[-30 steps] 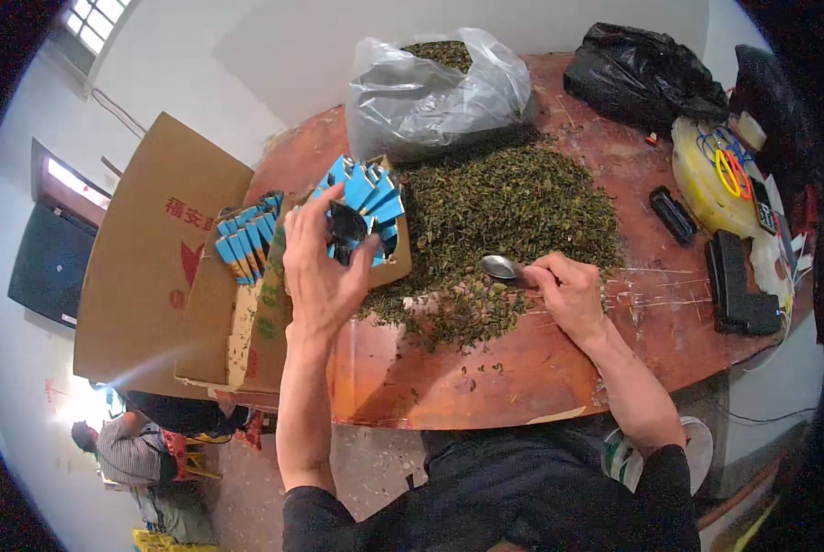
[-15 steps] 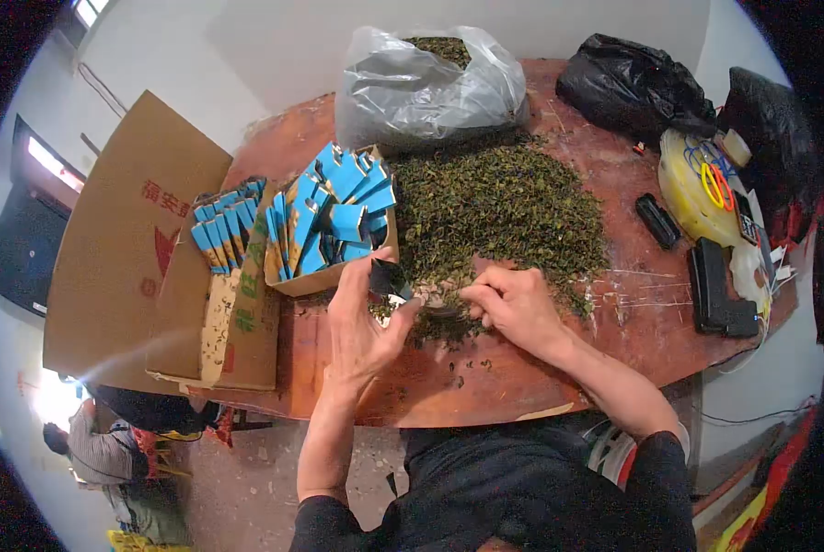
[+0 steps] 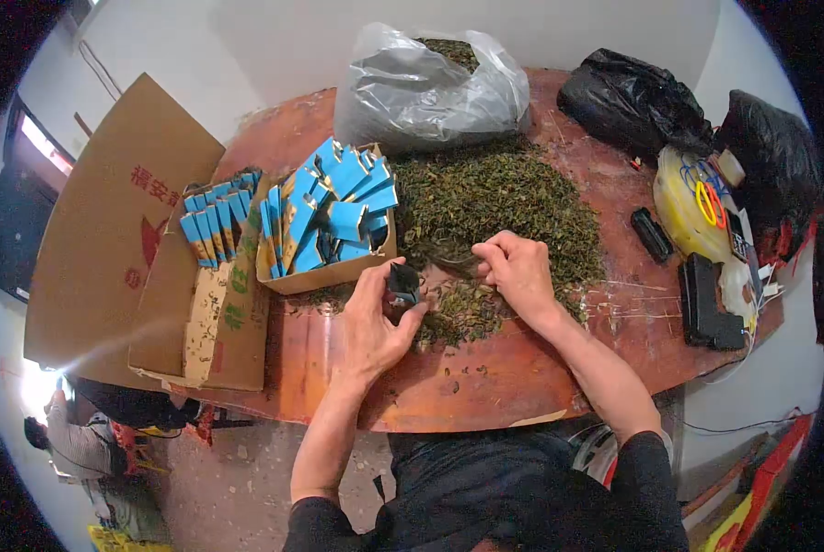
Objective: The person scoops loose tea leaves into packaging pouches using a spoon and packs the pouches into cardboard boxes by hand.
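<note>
My left hand is closed around a small dark packet, its opening facing up, just in front of the carton of blue packets. Fingers pinched together, my right hand holds a spoon by its handle; the bowl of the spoon is low at the near edge of the heap of dried leaves and is hard to make out. Loose leaves lie between and below the two hands on the red-brown table.
A large cardboard box with more blue packets stands at the left. Behind the heap is a clear plastic bag of leaves. Black bags, a yellow roll and black devices lie right. Another person is at far left.
My left hand has come away from the carton toward me with the dark packet. My right hand first moved left toward the packet, then a little away, taking the spoon to the heap's edge.
</note>
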The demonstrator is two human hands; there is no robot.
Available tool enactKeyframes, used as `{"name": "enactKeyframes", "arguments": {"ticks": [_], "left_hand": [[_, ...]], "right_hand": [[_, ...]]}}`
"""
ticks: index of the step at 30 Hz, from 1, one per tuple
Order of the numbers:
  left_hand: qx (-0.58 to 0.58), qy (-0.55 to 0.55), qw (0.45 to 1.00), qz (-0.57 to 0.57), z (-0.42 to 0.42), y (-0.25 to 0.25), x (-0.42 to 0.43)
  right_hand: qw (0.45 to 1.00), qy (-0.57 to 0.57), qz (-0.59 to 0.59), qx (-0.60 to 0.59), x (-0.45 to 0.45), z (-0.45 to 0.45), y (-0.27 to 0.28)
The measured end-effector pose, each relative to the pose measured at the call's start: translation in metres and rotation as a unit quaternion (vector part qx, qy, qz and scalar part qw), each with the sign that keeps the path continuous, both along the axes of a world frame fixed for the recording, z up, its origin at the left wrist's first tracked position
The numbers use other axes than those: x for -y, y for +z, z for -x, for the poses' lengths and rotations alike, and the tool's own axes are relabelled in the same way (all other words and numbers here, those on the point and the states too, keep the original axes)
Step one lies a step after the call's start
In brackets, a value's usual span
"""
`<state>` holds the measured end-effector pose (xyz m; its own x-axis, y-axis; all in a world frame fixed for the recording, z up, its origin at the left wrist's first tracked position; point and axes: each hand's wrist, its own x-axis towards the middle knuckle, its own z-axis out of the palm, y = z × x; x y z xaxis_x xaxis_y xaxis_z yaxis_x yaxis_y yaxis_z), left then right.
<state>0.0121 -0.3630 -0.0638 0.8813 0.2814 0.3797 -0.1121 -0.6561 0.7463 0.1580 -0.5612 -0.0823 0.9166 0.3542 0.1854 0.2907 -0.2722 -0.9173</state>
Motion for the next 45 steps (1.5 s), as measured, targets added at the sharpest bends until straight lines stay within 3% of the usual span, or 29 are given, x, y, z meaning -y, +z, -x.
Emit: {"name": "enactKeyframes", "arguments": {"ticks": [4,7,13,23,28,45], "left_hand": [[0.008,-0.008,1.000,0.005,-0.003,-0.003,0.001],[0.010,-0.010,1.000,0.004,-0.005,-0.004,0.000],[0.050,-0.028,0.997,-0.052,-0.010,-0.006,0.002],[0.015,-0.068,0.997,-0.018,-0.028,-0.003,0.010],[0.051,-0.063,0.997,-0.018,-0.039,-0.020,0.011],[0.069,-0.043,0.997,0.005,-0.032,-0.026,0.009]], "right_hand": [[0.994,-0.014,0.048,0.098,0.005,-0.007,0.001],[0.957,-0.014,0.095,0.272,0.007,-0.012,-0.010],[0.929,0.013,0.076,0.361,0.001,-0.018,-0.011],[0.910,0.017,0.098,0.402,0.005,-0.020,-0.016],[0.903,0.011,0.092,0.419,0.009,-0.018,-0.015],[0.920,-0.028,0.044,0.389,0.029,-0.006,0.027]]}}
